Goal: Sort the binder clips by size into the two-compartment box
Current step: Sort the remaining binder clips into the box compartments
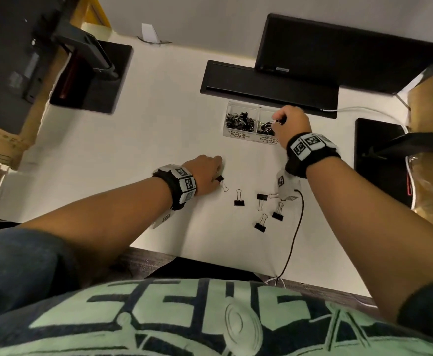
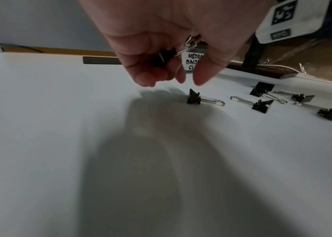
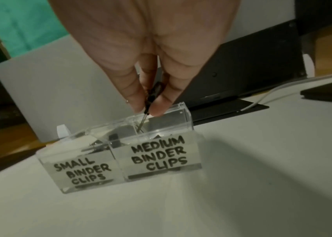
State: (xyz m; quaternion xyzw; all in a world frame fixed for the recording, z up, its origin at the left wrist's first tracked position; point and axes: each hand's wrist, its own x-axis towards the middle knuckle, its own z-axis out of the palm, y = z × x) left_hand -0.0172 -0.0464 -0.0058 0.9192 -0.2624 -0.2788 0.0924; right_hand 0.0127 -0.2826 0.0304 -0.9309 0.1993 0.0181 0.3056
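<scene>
A clear two-compartment box (image 1: 236, 136) stands at the back of the white desk, labelled SMALL BINDER CLIPS on the left (image 3: 80, 171) and MEDIUM BINDER CLIPS on the right (image 3: 161, 154). Both compartments hold black clips. My right hand (image 1: 277, 122) (image 3: 146, 109) pinches a black clip (image 3: 152, 94) upright just above the medium compartment. My left hand (image 1: 214, 173) (image 2: 173, 77) hovers low over the desk with a small black clip (image 2: 161, 59) curled in its fingers. Right under it lies another clip (image 1: 222, 182) (image 2: 194, 97). Several more clips (image 1: 239, 199) (image 2: 262, 105) lie loose to the right.
A black monitor base (image 1: 261, 83) sits right behind the box, the monitor (image 1: 338, 52) above it. A black cable (image 1: 293, 237) runs from my right wrist to the desk's front edge. Dark stands occupy the left (image 1: 92, 78) and right (image 1: 374, 155) sides.
</scene>
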